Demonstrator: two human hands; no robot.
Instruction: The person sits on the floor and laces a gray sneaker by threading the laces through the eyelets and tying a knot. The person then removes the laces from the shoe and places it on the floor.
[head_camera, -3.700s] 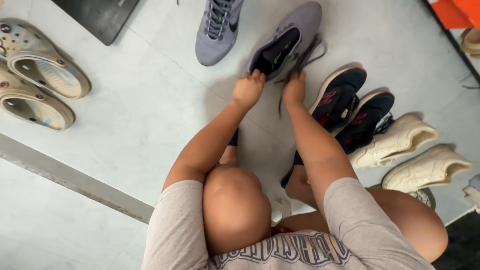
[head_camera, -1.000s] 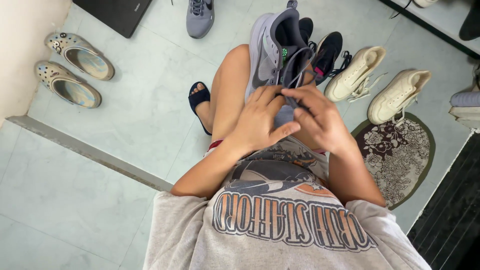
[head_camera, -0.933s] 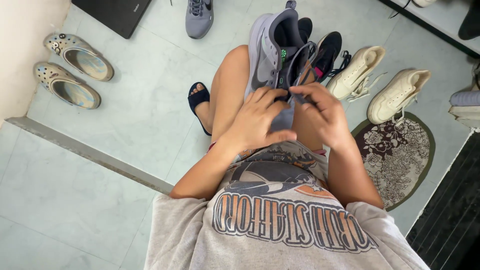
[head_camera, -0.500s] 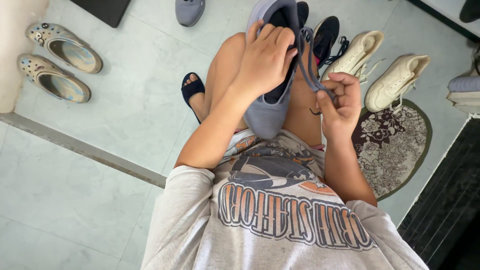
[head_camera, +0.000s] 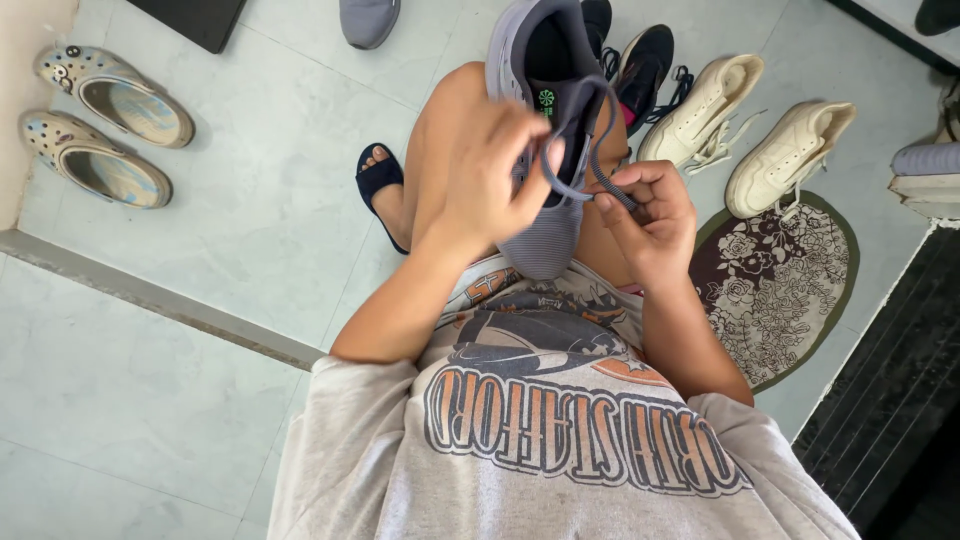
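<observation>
A grey running shoe (head_camera: 545, 50) rests on my lap, its toe toward my body and its dark opening facing up. My left hand (head_camera: 480, 175) covers the shoe's left side and pinches the grey shoelace (head_camera: 585, 135) near the tongue. My right hand (head_camera: 645, 215) sits just right of the shoe with its fingers curled around the other stretch of the lace. The lace forms a loop between the two hands.
The matching grey shoe (head_camera: 368, 18) lies on the pale tile floor at the top. A pair of patterned clogs (head_camera: 100, 125) sits at upper left. Black sneakers (head_camera: 645, 65) and cream sneakers (head_camera: 745, 125) line the right, beside a floral mat (head_camera: 790, 290).
I lifted the grey shoe from the floor onto my lap. In the last half second my left hand came down from the shoe's opening to the lace, and my right hand moved in closer.
</observation>
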